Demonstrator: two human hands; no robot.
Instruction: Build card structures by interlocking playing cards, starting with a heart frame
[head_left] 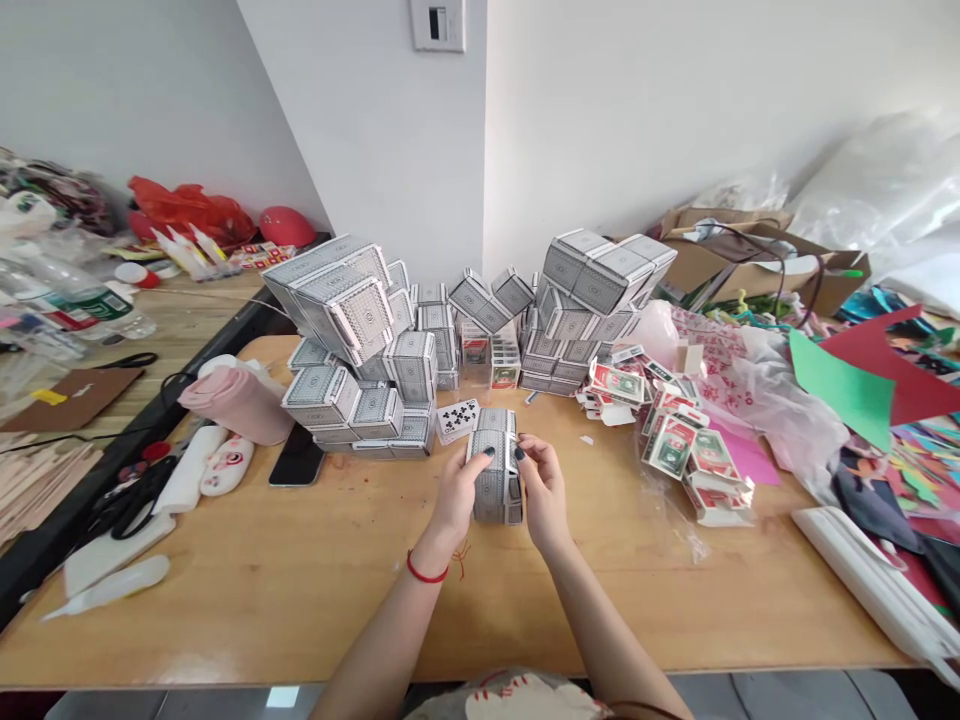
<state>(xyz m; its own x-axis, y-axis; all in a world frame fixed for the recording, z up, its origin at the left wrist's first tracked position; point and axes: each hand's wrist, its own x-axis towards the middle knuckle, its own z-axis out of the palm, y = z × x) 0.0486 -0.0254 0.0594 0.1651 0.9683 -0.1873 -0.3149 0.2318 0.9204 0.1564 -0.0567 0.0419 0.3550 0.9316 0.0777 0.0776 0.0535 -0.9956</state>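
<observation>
A block folded from playing cards (491,480), grey patterned backs outward, stands on the wooden table in front of me. My left hand (456,500) is closed on its left side, thumb on the front face. My right hand (544,490) pinches at its right edge, where white card flaps and small openings show; part of what its fingers grip is hidden. Just behind the block lies a loose club playing card (457,420), face up. Similar card blocks are stacked at the left (360,370) and at the right (581,310).
Red and green card boxes (675,440) lie heaped at the right, near plastic bags and coloured paper (844,385). On the left are a phone (296,460), a pink roll (236,400), black scissors (139,500) and a glue bottle (112,588). A white wall rises behind.
</observation>
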